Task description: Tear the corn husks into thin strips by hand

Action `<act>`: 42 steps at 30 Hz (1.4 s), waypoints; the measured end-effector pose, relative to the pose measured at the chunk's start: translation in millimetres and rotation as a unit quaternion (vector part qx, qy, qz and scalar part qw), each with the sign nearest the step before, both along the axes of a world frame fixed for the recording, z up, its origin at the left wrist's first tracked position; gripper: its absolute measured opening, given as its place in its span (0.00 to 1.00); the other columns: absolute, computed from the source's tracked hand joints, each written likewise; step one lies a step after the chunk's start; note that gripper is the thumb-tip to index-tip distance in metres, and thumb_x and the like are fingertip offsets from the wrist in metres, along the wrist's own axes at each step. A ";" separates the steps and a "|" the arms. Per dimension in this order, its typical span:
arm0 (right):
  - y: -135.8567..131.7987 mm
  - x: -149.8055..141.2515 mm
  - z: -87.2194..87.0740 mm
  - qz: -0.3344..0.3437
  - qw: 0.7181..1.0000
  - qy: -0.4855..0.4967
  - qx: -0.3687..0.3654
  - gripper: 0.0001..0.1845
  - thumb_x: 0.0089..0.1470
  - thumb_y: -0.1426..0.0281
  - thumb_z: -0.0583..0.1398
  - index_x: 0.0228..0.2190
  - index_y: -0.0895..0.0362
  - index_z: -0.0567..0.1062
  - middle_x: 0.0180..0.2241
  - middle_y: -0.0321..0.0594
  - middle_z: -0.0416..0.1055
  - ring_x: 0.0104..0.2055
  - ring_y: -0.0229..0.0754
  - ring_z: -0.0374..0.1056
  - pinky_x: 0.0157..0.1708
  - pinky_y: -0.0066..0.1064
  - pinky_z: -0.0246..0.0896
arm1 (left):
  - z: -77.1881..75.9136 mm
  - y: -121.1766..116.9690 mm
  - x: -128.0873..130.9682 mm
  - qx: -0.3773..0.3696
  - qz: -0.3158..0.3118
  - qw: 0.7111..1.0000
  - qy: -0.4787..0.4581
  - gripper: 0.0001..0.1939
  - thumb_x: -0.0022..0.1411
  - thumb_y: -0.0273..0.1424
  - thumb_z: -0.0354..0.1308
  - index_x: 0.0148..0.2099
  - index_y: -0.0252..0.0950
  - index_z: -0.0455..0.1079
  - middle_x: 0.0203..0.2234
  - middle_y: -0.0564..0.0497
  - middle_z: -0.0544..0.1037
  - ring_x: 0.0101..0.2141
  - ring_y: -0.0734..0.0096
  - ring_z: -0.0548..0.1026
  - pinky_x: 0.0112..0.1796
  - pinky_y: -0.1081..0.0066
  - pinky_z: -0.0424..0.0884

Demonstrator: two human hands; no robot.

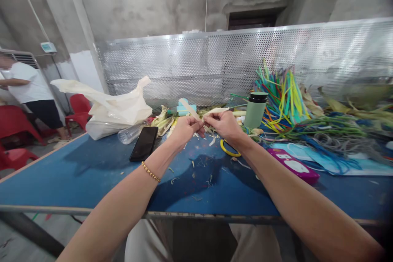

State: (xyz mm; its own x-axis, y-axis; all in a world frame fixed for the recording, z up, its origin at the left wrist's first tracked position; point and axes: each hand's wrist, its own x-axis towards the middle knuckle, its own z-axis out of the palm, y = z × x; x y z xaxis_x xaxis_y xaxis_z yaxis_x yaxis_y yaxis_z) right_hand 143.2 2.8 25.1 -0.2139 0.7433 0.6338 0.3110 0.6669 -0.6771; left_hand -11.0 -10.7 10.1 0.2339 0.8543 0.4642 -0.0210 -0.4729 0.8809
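Above the blue table (101, 180), my left hand (188, 127) and my right hand (224, 125) meet fingertip to fingertip. Both are closed in a pinch on a pale corn husk (216, 110). One flat end sticks up past my left fingers, and another part runs to the right over my right hand. Whether this is one strip or two is hidden by my fingers. Small pale husk scraps (211, 141) lie below my hands. Near my right wrist is a yellow-handled tool, probably scissors (226, 150), partly covered by the arm.
On the left are a white plastic bag (118, 108), a clear bottle (130, 134) and a black phone (144, 143). Rightward stand a green tumbler (256, 110), colourful cords (285, 94) and a purple case (294, 167). A perforated metal panel (184, 65) closes the back. A person (29, 82) stands far left.
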 end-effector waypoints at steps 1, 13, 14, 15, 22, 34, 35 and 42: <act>-0.4 -0.8 -0.7 0.000 1.000 -0.001 0.001 0.12 0.49 0.66 0.59 0.19 0.60 0.73 0.19 0.37 0.67 0.23 0.35 0.60 0.24 0.29 0.53 | 0.2 -0.7 0.1 0.004 0.005 1.000 0.008 0.11 0.57 0.27 0.58 0.23 0.30 0.70 0.18 0.48 0.74 0.22 0.73 0.72 0.31 0.70 0.66; 1.5 -1.2 -5.7 -0.019 1.000 -0.009 0.005 0.15 0.48 0.65 0.58 0.15 0.57 0.66 0.16 0.34 0.62 0.21 0.33 0.54 0.23 0.29 0.49 | -4.6 3.9 -0.5 -0.051 -0.050 0.997 -0.035 0.10 0.56 0.27 0.60 0.24 0.30 0.69 0.20 0.49 0.74 0.22 0.74 0.71 0.32 0.69 0.68; 1.8 -0.4 -5.8 -0.020 1.000 -0.006 0.004 0.15 0.48 0.65 0.59 0.15 0.57 0.67 0.17 0.34 0.62 0.21 0.33 0.54 0.22 0.29 0.49 | -5.0 5.2 -1.0 -0.068 -0.071 0.994 -0.051 0.09 0.56 0.27 0.60 0.25 0.30 0.69 0.20 0.49 0.74 0.22 0.74 0.71 0.33 0.68 0.69; 1.7 0.3 -5.6 -0.021 1.000 -0.002 0.001 0.15 0.48 0.64 0.59 0.15 0.57 0.67 0.17 0.34 0.62 0.21 0.33 0.54 0.22 0.29 0.50 | -5.5 6.5 -1.6 -0.080 -0.086 0.991 -0.062 0.08 0.55 0.27 0.61 0.25 0.30 0.69 0.21 0.49 0.74 0.23 0.73 0.72 0.33 0.67 0.69; -3.2 1.5 -4.9 0.007 0.998 0.022 -0.059 0.13 0.47 0.62 0.61 0.20 0.59 0.72 0.18 0.35 0.66 0.21 0.34 0.58 0.23 0.28 0.52 | -8.2 11.7 -3.3 -0.082 -0.080 0.990 -0.081 0.05 0.55 0.22 0.58 0.27 0.29 0.69 0.22 0.48 0.73 0.24 0.74 0.72 0.34 0.67 0.69; -7.3 -1.9 -4.4 0.028 0.994 0.070 -0.083 0.11 0.44 0.64 0.63 0.21 0.59 0.73 0.19 0.35 0.68 0.22 0.34 0.59 0.24 0.29 0.54 | -6.2 5.7 0.4 -0.088 -0.122 0.981 -0.126 0.08 0.53 0.25 0.63 0.26 0.31 0.67 0.19 0.52 0.69 0.22 0.76 0.67 0.29 0.71 0.64; -7.7 -2.1 -4.2 0.027 0.994 0.067 -0.079 0.11 0.44 0.64 0.63 0.21 0.59 0.73 0.19 0.35 0.68 0.22 0.34 0.59 0.24 0.29 0.54 | -6.2 5.7 0.6 -0.087 -0.120 0.981 -0.126 0.08 0.54 0.26 0.62 0.25 0.31 0.67 0.18 0.52 0.69 0.21 0.77 0.66 0.28 0.71 0.63; -7.7 1.4 -2.9 0.023 0.994 0.043 -0.101 0.13 0.47 0.61 0.63 0.24 0.60 0.75 0.21 0.37 0.69 0.23 0.35 0.60 0.24 0.29 0.53 | -7.1 4.9 0.0 -0.084 -0.129 0.982 -0.105 0.06 0.53 0.26 0.63 0.27 0.30 0.70 0.19 0.52 0.69 0.21 0.78 0.65 0.28 0.72 0.61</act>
